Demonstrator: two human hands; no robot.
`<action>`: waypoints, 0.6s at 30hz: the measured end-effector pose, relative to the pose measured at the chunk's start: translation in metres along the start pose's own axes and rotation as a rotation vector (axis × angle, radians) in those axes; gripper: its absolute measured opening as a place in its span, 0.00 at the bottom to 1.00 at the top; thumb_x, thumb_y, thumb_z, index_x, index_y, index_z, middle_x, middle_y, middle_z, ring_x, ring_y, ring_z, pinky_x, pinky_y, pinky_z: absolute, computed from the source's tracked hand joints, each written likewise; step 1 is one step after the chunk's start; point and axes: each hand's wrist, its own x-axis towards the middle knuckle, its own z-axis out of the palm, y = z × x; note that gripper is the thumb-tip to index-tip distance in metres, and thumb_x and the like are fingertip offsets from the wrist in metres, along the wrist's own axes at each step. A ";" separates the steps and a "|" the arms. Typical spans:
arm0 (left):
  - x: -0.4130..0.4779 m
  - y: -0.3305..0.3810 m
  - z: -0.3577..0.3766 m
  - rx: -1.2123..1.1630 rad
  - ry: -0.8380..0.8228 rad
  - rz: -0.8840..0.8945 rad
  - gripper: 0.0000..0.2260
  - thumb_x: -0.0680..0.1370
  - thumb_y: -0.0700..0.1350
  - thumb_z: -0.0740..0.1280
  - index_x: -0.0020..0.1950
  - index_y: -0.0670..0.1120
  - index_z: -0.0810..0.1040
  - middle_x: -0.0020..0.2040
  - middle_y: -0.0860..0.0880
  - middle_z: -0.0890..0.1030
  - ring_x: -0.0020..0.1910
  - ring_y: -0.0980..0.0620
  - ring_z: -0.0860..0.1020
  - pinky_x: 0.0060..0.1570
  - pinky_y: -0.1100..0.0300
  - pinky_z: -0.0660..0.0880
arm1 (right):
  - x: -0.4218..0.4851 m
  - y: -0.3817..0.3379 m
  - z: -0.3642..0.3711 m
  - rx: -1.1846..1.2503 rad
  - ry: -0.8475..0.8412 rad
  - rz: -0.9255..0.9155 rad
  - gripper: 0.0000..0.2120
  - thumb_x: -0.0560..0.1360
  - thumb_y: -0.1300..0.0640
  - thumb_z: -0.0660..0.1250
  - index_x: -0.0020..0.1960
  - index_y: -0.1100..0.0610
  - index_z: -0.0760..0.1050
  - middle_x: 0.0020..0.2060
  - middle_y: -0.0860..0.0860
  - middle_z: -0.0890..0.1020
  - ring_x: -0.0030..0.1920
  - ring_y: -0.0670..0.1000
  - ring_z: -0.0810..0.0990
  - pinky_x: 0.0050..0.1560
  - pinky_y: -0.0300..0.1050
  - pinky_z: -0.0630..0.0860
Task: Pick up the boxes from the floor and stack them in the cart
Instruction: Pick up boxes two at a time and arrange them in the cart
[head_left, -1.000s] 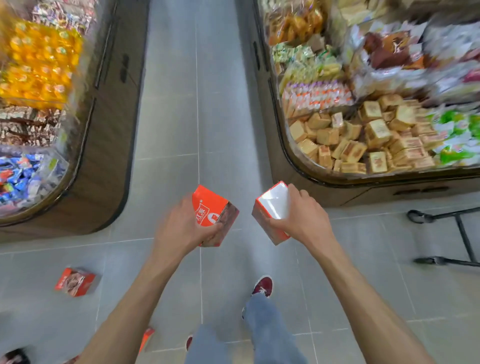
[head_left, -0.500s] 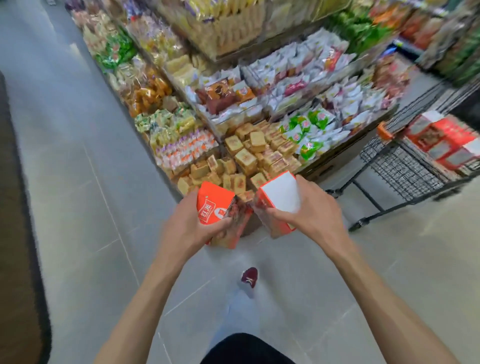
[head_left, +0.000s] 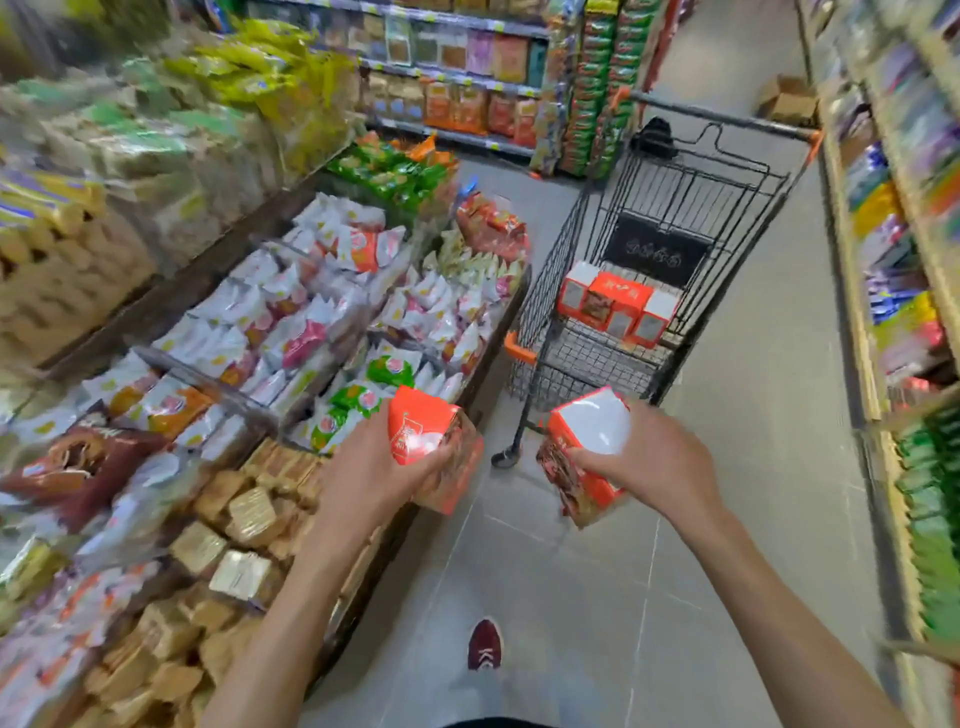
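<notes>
Carry step, judged from the layout: both boxes are off the floor and in hand, and the cart (head_left: 574, 371) stands ahead, well apart from the hands and not yet reached. The left hand (head_left: 371, 470) grips the left box (head_left: 423, 434) from the near side, fingers curled under it and thumb across the orange face, with the box tilted. The right hand (head_left: 652, 462) grips the right box (head_left: 584, 444) along its right edge, fingers wrapped round, white face up, also tilted. Both boxes are in the air at about waist height, near each other but not touching, the left one over the edge of the snack bin (head_left: 311, 322). The next move likely calls for stepping up to the cart, lifting both boxes over the near wire rim, then levelling them and setting them flush against or on top of the stack (head_left: 618, 306) so the pile stays square. The stack is a row of the same boxes on the basket floor toward the handle end. The boxes are small orange-red cartons with one white panel, a dark food print on a side and a white logo too blurred to read. They look light and rigid, an easy one-hand hold. No boxes show on the floor (head_left: 597, 597) here, just one shoe (head_left: 484, 644).
</notes>
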 end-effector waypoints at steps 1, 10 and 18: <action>0.022 0.013 0.007 0.002 -0.018 0.034 0.28 0.65 0.71 0.69 0.56 0.57 0.71 0.47 0.59 0.78 0.45 0.54 0.77 0.41 0.55 0.74 | 0.015 0.010 -0.006 -0.004 0.019 0.042 0.33 0.59 0.30 0.69 0.57 0.47 0.73 0.52 0.48 0.82 0.52 0.55 0.80 0.41 0.44 0.72; 0.189 0.116 0.084 0.066 -0.209 0.164 0.32 0.61 0.72 0.67 0.57 0.54 0.70 0.47 0.55 0.78 0.46 0.50 0.78 0.40 0.55 0.73 | 0.148 0.078 -0.043 0.064 0.047 0.263 0.25 0.61 0.34 0.72 0.52 0.42 0.70 0.53 0.47 0.82 0.53 0.54 0.80 0.42 0.44 0.70; 0.311 0.184 0.156 0.070 -0.293 0.021 0.33 0.57 0.73 0.67 0.54 0.54 0.69 0.47 0.54 0.79 0.46 0.50 0.79 0.45 0.50 0.78 | 0.296 0.128 -0.055 0.147 0.016 0.277 0.32 0.59 0.31 0.68 0.59 0.43 0.72 0.53 0.43 0.81 0.53 0.51 0.81 0.41 0.43 0.73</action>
